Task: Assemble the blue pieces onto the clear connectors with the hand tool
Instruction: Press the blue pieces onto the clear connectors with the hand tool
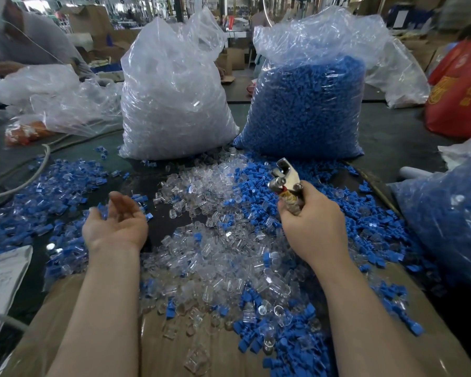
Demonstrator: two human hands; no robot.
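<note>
Clear connectors (pixel 201 191) lie heaped between both hands. Left hand (pixel 114 221), palm up, fingers apart and empty, sits nearer; right hand (pixel 310 221) is clamped on the hand tool (pixel 284 178).

The hand tool (pixel 283 180) has a shiny bare-metal head, and its grip looks worn and dull where the right hand (pixel 312 227) closes round it. The clear connectors (pixel 215 240) are glossy see-through plastic that catches the light, while the blue pieces (pixel 378 227) are opaque plastic with a softer, matt look. Both big bags (pixel 172 85) are thin, crinkled, shiny plastic film, and the near surface (pixel 191 349) is matt brown cardboard.
</note>
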